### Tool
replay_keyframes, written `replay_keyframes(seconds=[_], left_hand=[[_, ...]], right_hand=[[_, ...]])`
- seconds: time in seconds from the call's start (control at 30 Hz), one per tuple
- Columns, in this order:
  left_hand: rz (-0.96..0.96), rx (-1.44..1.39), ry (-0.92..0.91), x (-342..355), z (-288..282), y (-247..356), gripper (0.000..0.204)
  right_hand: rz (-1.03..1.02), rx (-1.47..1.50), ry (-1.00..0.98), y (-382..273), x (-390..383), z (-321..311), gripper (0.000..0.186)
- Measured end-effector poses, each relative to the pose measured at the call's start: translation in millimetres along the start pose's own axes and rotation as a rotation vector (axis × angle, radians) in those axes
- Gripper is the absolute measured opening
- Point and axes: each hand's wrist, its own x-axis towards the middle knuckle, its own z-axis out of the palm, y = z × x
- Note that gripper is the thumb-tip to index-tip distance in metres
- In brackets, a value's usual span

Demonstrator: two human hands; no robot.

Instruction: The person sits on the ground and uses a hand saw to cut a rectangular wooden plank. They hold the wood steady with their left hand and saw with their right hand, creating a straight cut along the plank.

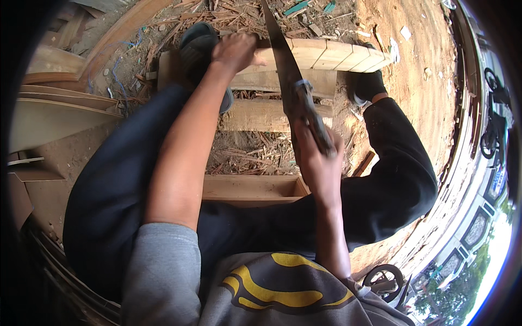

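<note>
My right hand [321, 168] is wrapped round the handle of a handsaw [281, 60], whose long dark blade points away from me. The blade crosses a pale wooden plank [333, 55], which has several dark lines across its right part. Left of the blade, my left hand [234, 53] presses down on the plank, fingers closed over it. My left foot [197, 46] is beside that hand, and my right foot [371, 84] is by the plank's right end. Whether the teeth are in the wood, I cannot tell.
More boards [253, 115] lie under and nearer than the plank. A shallow wooden box [250, 187] is between my legs. Wood scraps [239, 19] litter the dirt. Thin panels [60, 122] lean at the left; motorbikes [492, 136] stand at the far right.
</note>
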Motion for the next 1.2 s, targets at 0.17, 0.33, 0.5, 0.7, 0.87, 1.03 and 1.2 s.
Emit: replay_keyframes(seconds=[0.17, 0.33, 0.5, 0.7, 0.87, 1.03, 1.2], left_hand=[[-0.038, -0.017, -0.070, -3.4, -11.3, 2.5, 0.055], [0.007, -0.091, 0.009, -2.5, 3.1, -0.6, 0.052], [0.000, -0.015, -0.039, 0.1, -5.7, 2.6, 0.055], [0.046, -0.071, 0.171, 1.6, 14.9, -6.7, 0.052], [0.143, 0.094, 0.238, -2.1, 16.0, -4.7, 0.055], [0.071, 0.009, 0.136, -10.2, 13.0, 4.9, 0.046], [0.116, 0.018, 0.209, -8.1, 27.7, -3.1, 0.048]], right_hand=[[-0.018, -0.039, 0.004, -2.2, -31.5, -12.7, 0.017], [-0.077, 0.035, 0.004, 9.4, 30.5, 14.9, 0.026], [-0.011, -0.060, 0.032, 32.3, -77.2, -29.5, 0.015], [-0.110, 0.048, 0.035, 14.1, 14.5, 21.4, 0.025], [-0.212, -0.180, 0.024, 42.9, -69.1, -15.1, 0.010], [-0.073, -0.065, -0.002, 20.8, -21.2, -6.2, 0.020], [-0.104, -0.020, 0.022, 48.7, -29.8, 6.5, 0.020]])
